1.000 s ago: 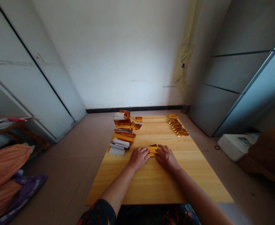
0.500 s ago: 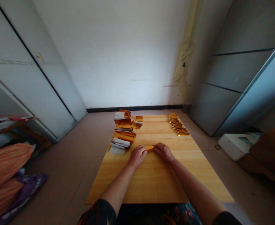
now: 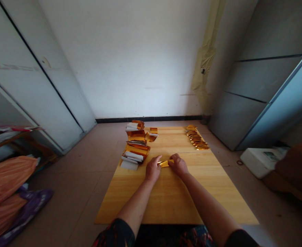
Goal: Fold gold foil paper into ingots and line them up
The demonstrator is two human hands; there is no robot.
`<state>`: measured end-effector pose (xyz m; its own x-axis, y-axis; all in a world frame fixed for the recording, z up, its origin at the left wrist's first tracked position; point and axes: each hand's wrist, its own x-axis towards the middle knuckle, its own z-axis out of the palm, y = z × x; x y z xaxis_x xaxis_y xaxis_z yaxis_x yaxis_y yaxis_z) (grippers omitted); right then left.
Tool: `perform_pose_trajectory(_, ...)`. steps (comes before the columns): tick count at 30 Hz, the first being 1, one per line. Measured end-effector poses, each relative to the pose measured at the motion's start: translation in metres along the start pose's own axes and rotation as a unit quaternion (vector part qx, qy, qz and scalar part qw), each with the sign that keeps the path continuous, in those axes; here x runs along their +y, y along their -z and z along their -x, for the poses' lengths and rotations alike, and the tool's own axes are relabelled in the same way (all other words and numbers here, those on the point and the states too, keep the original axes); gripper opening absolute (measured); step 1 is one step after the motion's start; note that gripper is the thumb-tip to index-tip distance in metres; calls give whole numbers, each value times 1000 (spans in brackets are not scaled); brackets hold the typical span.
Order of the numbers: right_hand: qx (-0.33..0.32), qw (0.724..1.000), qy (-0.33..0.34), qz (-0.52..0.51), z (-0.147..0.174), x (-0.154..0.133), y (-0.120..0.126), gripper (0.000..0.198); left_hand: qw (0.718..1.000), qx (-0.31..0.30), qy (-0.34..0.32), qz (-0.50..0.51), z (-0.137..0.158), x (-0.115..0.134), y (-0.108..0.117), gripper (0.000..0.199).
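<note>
Between my two hands, just above the middle of the wooden table, is a folded piece of gold foil paper. My left hand grips its left end, thumb and fingers pinched on it. The right end sits in the closed fingers of my right hand. Stacks of gold and white paper sheets lie to the left, beyond my left hand. A row of folded gold paper pieces overlaps along the table's far right edge.
A small gold sheet and a bent one lie beside the stacks. Past the table stands a white wall. Cabinets are on the left, a grey fridge-like unit and a white box on the right.
The folded gold paper has opened out a little and looks wider and shinier. My left hand has turned more upright and shifted slightly right; both hands keep hold.
</note>
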<state>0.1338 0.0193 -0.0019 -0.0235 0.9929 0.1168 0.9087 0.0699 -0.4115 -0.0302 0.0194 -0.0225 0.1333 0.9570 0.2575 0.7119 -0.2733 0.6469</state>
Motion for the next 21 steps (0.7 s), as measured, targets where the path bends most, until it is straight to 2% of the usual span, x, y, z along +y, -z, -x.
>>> perform_pose_trajectory(21,0,1000,-8,11,-1,-1,-4,17,997,1,-9,-73,0,5,-4,37)
